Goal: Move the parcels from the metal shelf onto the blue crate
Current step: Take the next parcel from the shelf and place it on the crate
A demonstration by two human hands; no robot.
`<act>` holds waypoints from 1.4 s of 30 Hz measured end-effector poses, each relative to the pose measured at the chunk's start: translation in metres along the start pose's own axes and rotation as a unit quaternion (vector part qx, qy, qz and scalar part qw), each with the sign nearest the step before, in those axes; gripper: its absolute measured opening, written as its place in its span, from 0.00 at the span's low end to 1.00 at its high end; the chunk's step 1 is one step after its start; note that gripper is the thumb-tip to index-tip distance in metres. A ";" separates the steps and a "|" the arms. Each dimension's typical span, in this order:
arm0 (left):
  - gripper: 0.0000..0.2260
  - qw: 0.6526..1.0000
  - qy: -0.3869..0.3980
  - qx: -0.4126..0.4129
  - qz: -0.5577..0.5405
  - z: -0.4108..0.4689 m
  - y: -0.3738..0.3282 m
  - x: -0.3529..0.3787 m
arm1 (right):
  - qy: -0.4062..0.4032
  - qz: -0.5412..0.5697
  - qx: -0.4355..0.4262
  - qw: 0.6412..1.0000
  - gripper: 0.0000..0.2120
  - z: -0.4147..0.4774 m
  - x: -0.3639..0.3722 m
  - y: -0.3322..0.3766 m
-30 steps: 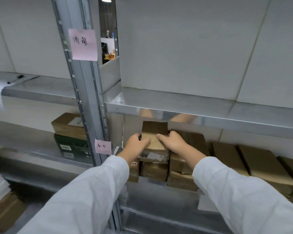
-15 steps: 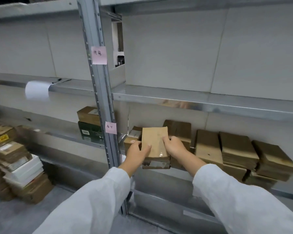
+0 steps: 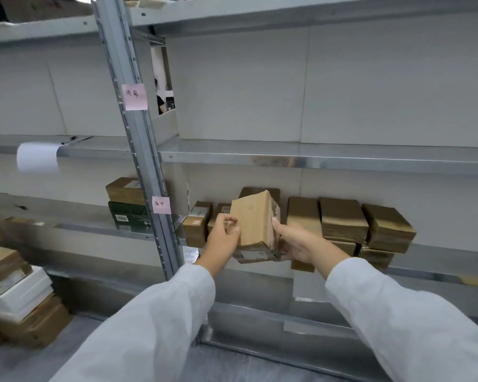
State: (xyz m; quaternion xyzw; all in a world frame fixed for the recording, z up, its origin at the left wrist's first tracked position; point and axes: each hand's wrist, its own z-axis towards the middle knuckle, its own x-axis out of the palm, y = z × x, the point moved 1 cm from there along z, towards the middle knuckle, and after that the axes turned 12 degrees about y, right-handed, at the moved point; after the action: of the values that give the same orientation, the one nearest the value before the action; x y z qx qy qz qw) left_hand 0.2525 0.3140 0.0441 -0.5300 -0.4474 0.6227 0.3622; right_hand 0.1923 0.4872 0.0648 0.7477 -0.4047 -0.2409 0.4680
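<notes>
Here, curled fingers (image 3: pixel 232 230) of the left hand (image 3: pixel 222 238) and right hand (image 3: pixel 301 244) clamp a brown parcel (image 3: pixel 253 219) at the near edge of the metal shelf (image 3: pixel 453 257). The pick-up step seems underway. Next comes carrying it to the blue crate, which is out of view. Handwriting on the pink notes (image 3: pixel 134 97) is illegible.

Tilted brown cardboard parcel (image 3: pixel 253 219) held in the air.
More brown parcels (image 3: pixel 342 219) sit stacked behind it, rightward along the metal shelf (image 3: pixel 450 260).

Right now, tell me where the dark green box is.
In the head view, the dark green box sits on the lower metal shelf, left of the upright post and directly under a brown cardboard box.
</notes>
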 end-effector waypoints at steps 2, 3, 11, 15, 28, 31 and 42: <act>0.09 0.998 0.040 -0.036 -0.023 -0.003 -0.006 0.007 | 0.005 0.038 -0.019 0.999 0.25 -0.005 -0.001 -0.002; 0.12 0.997 0.054 -0.050 -0.037 -0.004 -0.009 0.009 | -0.003 0.037 -0.026 0.999 0.25 -0.007 -0.002 -0.004; 0.32 0.987 0.103 -0.106 -0.070 -0.011 -0.014 0.017 | -0.054 -0.040 -0.081 0.994 0.19 -0.009 -0.001 -0.010; 0.32 0.985 0.092 -0.117 -0.090 -0.011 -0.017 0.013 | -0.060 -0.014 -0.086 0.994 0.13 -0.008 -0.009 -0.014; 0.19 0.984 0.091 0.061 -0.139 -0.007 -0.004 -0.013 | 0.033 -0.017 -0.037 0.999 0.35 0.000 -0.023 -0.019; 0.15 0.991 0.018 0.103 -0.078 -0.007 -0.006 -0.012 | -0.021 -0.011 -0.095 0.995 0.29 0.005 -0.026 -0.019; 0.20 0.993 0.023 -0.041 -0.106 0.006 0.003 0.020 | -0.080 -0.042 -0.130 0.987 0.19 0.011 -0.039 -0.023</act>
State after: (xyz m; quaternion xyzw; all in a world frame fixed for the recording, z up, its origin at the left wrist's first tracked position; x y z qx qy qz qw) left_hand 0.2434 0.3305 0.0347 -0.5083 -0.5173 0.5497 0.4145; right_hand 0.1713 0.5195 0.0385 0.6754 -0.3744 -0.3697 0.5167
